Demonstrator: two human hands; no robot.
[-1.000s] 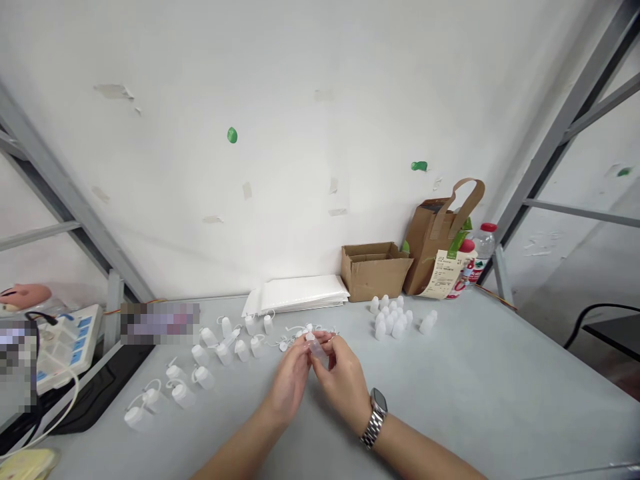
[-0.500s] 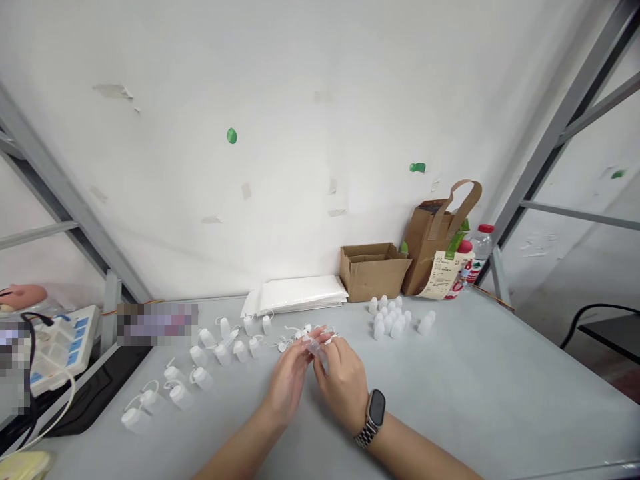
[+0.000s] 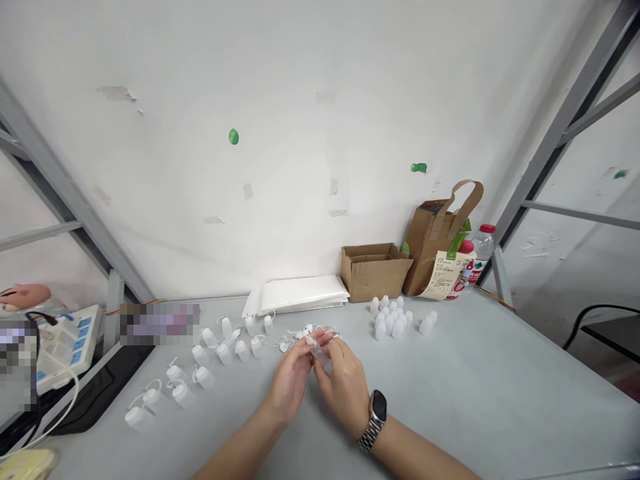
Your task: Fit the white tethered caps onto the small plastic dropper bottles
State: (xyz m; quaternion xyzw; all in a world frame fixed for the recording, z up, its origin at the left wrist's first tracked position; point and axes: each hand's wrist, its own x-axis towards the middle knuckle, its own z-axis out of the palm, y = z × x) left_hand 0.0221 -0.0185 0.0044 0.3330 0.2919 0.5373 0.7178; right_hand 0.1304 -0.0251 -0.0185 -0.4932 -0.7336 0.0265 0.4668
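Between my two hands is a small translucent plastic bottle (image 3: 321, 353), tilted, with a white piece at its upper end partly covered by fingers. My left hand (image 3: 290, 380) is closed around it from the left, fingertips at the top end. From the right, my right hand (image 3: 345, 381), with a watch on the wrist, grips its body. Just beyond my fingers lies a pile of white caps with loop straps (image 3: 286, 345). Several capped bottles (image 3: 224, 355) with strap loops stand to the left. On the right stands a cluster of bottles without straps (image 3: 397, 325).
Along the wall are a stack of white envelopes (image 3: 300, 293), an open cardboard box (image 3: 376, 280), a brown paper bag (image 3: 423, 247) and a red-capped bottle (image 3: 483, 247). A dark flat panel (image 3: 100, 390) and a white organizer box (image 3: 70, 353) lie at the left.
The bottle between my hands has turned slightly, and its white upper end shows more now. The view has shifted a little; the bottles on the table stay in place.
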